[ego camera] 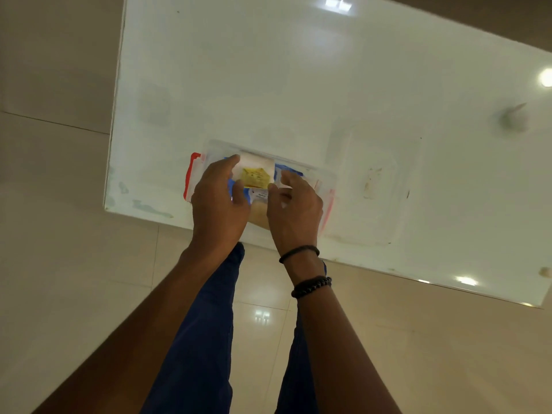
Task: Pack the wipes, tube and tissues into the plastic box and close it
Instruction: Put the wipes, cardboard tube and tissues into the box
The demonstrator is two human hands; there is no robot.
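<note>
The clear plastic box [324, 182] sits at the near edge of the white table [298, 85], close to its left corner. Both hands hover over the box, a little apart. The left hand [219, 198] and right hand [294, 204] have fingers loosely curled, seemingly pressing the contents flat so a lid can seat; whether either actually grips anything, I cannot tell. Inside the box: 1 white pack with a yellow label [257, 176], probably tissues, and blue-edged packaging beside it. Counting: 1 box, 2 red latches [191, 177], 2 hands. The tube is not distinguishable.
</note>
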